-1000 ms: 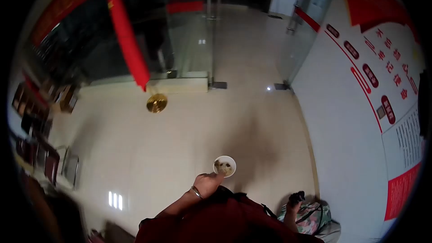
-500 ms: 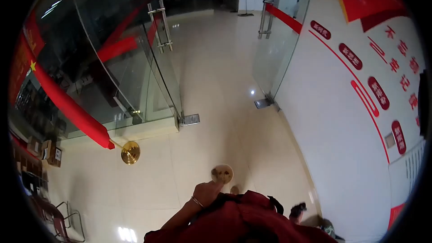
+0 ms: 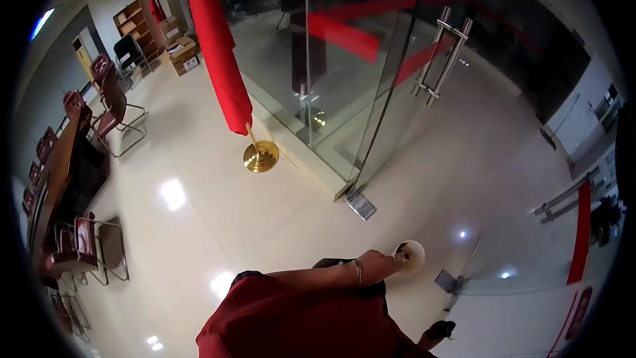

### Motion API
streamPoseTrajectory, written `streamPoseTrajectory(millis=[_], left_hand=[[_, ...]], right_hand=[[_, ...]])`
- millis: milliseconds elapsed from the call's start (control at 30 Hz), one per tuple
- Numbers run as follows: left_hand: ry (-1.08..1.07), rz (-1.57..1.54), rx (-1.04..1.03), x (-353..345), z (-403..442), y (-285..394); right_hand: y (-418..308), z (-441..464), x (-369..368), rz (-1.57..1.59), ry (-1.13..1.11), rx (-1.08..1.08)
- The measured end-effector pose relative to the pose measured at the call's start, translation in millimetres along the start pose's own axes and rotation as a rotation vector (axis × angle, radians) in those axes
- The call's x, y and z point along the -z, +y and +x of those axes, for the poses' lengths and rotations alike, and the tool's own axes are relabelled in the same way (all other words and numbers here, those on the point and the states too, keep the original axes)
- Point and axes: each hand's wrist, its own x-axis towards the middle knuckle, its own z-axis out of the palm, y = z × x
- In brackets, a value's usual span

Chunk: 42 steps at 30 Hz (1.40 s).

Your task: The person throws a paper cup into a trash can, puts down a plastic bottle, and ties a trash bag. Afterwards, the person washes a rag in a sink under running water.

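Head view: left hand out front, and there's the white cup in its grasp!

Fingers close in on the cup's near side, up by the rim, the mouth turned up with some dark bits visible inside; it hangs above the pale floor, well clear of the body. Down low, the right hand grips a dark object, too small and murky to identify, apart from the cup. Ahead stands a glass door, with the red flag off to the left. Looks like a carrying step, I'd judge, and the next move calls for a level cup, a steady pinch and room around the door's edge.
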Motion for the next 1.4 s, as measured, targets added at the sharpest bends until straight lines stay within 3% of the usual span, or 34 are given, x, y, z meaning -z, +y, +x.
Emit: streamPoseTrajectory(millis=[133, 167, 200, 267, 300, 333, 367, 400, 433, 500, 567, 600, 667, 700, 733, 767, 800, 833, 867, 900, 933, 967, 1000, 1167, 1233, 1267, 1400], left_hand=[[0.007, 0.1, -0.074, 29, 101, 0], [0.025, 0.151, -0.119, 30, 127, -2], [0.054, 0.134, -0.164, 35, 149, -3], [0.028, 0.13, -0.204, 43, 194, -8], [-0.006, 0.159, -0.186, 49, 222, -12], [0.0, 0.195, -0.171, 43, 248, -17], [0.014, 0.231, -0.137, 38, 269, -21], [-0.007, 0.236, -0.181, 32, 295, -25], [0.043, 0.23, -0.17, 29, 322, -22], [0.086, 0.22, -0.173, 28, 388, -23], [0.074, 0.247, -0.1, 29, 426, -39], [0.068, 0.288, -0.066, 33, 456, -36], [0.096, 0.295, -0.03, 47, 504, -30], [0.113, 0.292, 0.024, 52, 520, -29], [0.128, 0.277, 0.07, 56, 540, -30], [0.12, 0.269, 0.062, 62, 549, -36], [0.158, 0.242, 0.087, 65, 570, -41], [0.191, 0.216, 0.108, 63, 601, -50], [0.142, 0.258, 0.177, 60, 628, -66], [0.126, 0.259, 0.151, 62, 656, -75], [0.126, 0.24, 0.166, 67, 687, -82], [0.124, 0.225, 0.178, 69, 723, -95], [0.172, 0.242, 0.151, 81, 694, -87], [0.17, 0.243, -0.013, 122, 840, -108], [0.163, 0.216, -0.099, 130, 924, -107], [0.109, 0.214, -0.17, 134, 948, -106], [-0.021, 0.263, -0.476, 125, 1081, -81]], right_hand=[[-72, 14, 87, -0.421, 0.368, 0.324], [-96, 8, 115, -0.474, 0.403, 0.382], [-92, 16, 98, -0.409, 0.56, 0.506], [-115, 32, 115, -0.195, 0.208, 0.308], [-101, 61, 73, -0.122, 0.736, 0.482], [-111, 81, 75, 0.022, 0.617, 0.434], [-123, 106, 85, -0.226, 0.436, 0.459], [-138, 124, 91, 0.007, 0.5, 0.437], [-155, 148, 91, 0.294, 0.408, 0.398], [-175, 223, 64, -0.061, 0.662, 0.402], [-182, 285, 76, 0.217, 0.165, 0.216], [-204, 321, 96, 0.092, 0.469, 0.344], [-227, 399, 77, -0.029, 0.257, 0.18], [-239, 430, 83, -0.117, 0.244, 0.164], [-243, 473, 57, -0.157, 0.391, 0.191], [-248, 505, 65, -0.063, 0.191, 0.124], [-256, 541, 62, 0.081, 0.192, 0.044], [-263, 584, 62, -0.021, 0.536, 0.146], [-274, 624, 61, -0.015, 0.257, 0.016], [-282, 660, 80, 0.059, 0.281, 0.052], [-280, 697, 57, -0.052, 0.475, 0.154], [-290, 732, 67, -0.074, 0.366, 0.119], [-277, 718, 40, -0.085, 0.286, 0.125], [-294, 786, 30, 0.06, 0.318, 0.279], [-316, 819, 37, 0.026, 0.235, 0.315], [-315, 820, 31, -0.009, 0.431, 0.403], [-369, 856, 35, 0.076, 0.414, 0.535]])
